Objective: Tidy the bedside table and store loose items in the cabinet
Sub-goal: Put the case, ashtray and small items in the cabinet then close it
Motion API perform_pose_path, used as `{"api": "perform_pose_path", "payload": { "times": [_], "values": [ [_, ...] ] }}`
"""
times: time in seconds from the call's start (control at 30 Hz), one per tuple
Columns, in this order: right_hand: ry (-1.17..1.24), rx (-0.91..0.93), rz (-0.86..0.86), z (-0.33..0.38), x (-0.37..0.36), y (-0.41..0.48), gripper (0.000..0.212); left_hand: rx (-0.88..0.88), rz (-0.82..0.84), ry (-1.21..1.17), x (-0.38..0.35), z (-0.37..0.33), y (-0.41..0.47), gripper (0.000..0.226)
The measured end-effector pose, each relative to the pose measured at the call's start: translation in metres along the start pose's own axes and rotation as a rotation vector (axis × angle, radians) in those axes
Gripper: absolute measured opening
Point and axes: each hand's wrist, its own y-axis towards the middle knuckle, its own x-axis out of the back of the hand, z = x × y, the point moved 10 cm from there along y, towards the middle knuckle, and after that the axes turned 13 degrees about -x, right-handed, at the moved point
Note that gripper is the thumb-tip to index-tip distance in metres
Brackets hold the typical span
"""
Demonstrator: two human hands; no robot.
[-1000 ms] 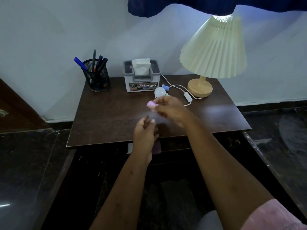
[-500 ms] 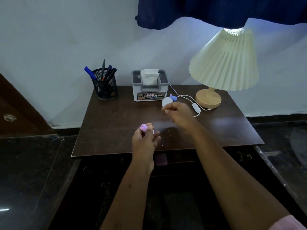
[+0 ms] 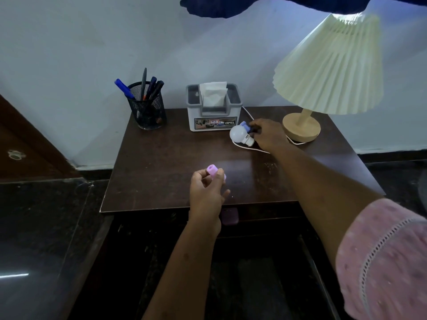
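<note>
Over the near edge of the dark wooden bedside table (image 3: pixel 161 172) my left hand (image 3: pixel 206 195) hovers, thumb and fingers pinched round a small pink cylinder (image 3: pixel 213 171) that pokes up above my knuckles, its open end facing the camera. Farther back and to the right, my right hand (image 3: pixel 268 135) lies low on the tabletop, fingers curled towards a white bulb (image 3: pixel 238 134) that lies on its side with its socket end against my fingertips; a small blue piece (image 3: pixel 244 126) sits just behind the bulb. Whether I have truly gripped the bulb or only touch it, I cannot tell. A white cord (image 3: pixel 248 147) loops out from under that hand towards the round wooden base of the lamp (image 3: pixel 328 65), which stands at the back right corner. A grey tissue box (image 3: pixel 213 110) sits at the back centre, just beside the bulb, and a black mesh pen cup (image 3: pixel 147 109) stands at the back left, well apart from both hands
</note>
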Motion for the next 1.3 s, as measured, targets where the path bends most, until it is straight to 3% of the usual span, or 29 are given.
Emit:
{"api": "perform_pose_path", "payload": {
  "times": [0.17,0.3,0.6,0.73,0.8,0.93,1.07,1.2,1.3],
  "values": [
    [0.028,-0.008,-0.036,0.0,-0.002,0.004,0.042,0.009,-0.037,0.001,0.006,-0.002,-0.001,0.022],
    [0.121,-0.007,0.006,-0.002,-0.003,0.005,0.054,0.016,-0.035,0.004,0.005,-0.001,-0.002,0.01],
    [0.244,-0.016,0.006,-0.002,-0.007,0.016,0.022,0.005,-0.037,0.033,0.006,0.0,-0.002,0.017],
    [0.506,-0.144,-0.104,-0.015,0.004,0.004,0.033,-0.006,-0.038,0.013,0.007,-0.002,-0.001,0.007],
    [0.603,-0.076,-0.154,-0.007,0.011,-0.015,0.036,-0.003,-0.033,-0.001,0.006,-0.002,-0.001,0.009],
    [0.693,-0.068,-0.158,0.002,0.014,-0.054,0.024,-0.001,-0.012,0.011,0.0,-0.001,-0.004,0.013],
    [0.838,-0.199,-0.012,-0.017,0.01,-0.097,0.012,-0.021,0.032,0.078,-0.002,-0.004,-0.009,0.01],
    [1.044,-0.323,0.313,-0.033,-0.006,-0.149,0.015,0.015,0.15,0.194,-0.007,-0.001,-0.026,0.012],
    [0.971,-0.466,0.578,-0.06,-0.026,-0.193,0.018,0.102,0.325,0.349,-0.016,0.017,-0.05,0.011]
  ]
}}
